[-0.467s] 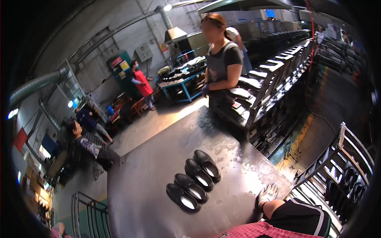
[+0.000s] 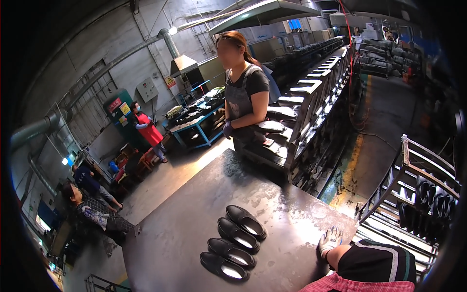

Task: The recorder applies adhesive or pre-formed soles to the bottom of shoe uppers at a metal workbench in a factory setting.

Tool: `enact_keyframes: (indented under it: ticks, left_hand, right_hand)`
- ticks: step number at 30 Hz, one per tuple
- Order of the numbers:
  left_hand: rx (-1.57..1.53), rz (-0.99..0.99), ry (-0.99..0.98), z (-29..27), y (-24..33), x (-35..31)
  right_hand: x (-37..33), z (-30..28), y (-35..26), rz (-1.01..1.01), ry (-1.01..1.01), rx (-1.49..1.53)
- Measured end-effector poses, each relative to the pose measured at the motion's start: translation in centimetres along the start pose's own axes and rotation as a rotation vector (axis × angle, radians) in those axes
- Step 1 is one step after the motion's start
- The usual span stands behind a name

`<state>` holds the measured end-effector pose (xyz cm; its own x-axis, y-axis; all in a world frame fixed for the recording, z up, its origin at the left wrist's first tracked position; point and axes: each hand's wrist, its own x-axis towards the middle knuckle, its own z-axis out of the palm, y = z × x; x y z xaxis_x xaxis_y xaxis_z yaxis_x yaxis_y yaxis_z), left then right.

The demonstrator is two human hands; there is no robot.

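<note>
My right hand point(image 2: 331, 240), in a pale glove with dark-looking markings, lies flat at the right edge of a metal-topped table point(image 2: 170, 219). Its fingers are spread, and nothing is in it. To its left, several black slip-on shoes stand in a slanting row on the table, apart from the hand. The farthest shoe point(image 2: 245, 222) and the nearest shoe point(image 2: 224, 266) both show pale insoles. My left hand is out of view.
Across the table stands a person point(image 2: 248, 92) in a grey apron, beside a long conveyor rack point(image 2: 311, 112) carrying shoe forms. A metal rack point(image 2: 406, 180) with black shoes is at the right. Other people work at the left, near a blue-framed table point(image 2: 197, 129).
The view has swung right and tilted, so the room sits farther left and the shoes lower. My right hand stays flat at the table's edge. The shoes keep their row.
</note>
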<state>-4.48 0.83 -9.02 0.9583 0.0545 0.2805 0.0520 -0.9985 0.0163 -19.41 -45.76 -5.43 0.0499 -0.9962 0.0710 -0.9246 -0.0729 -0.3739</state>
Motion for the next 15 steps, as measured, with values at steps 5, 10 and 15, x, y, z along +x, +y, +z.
enact_keyframes:
  ticks: [5,10,15]
  left_hand:
    - [-0.019,-0.025,0.038,-3.3,1.7,0.4]
    - [-0.049,-0.076,0.093,-4.2,1.3,1.1]
    - [0.176,-0.028,-0.029,-3.1,0.0,0.5]
  right_hand:
    - [0.5,-0.3,-0.3,-0.023,0.013,-0.036]
    - [0.4,0.2,-0.5,-0.013,-0.006,-0.059]
    - [0.3,0.1,-0.2,-0.024,-0.03,-0.016]
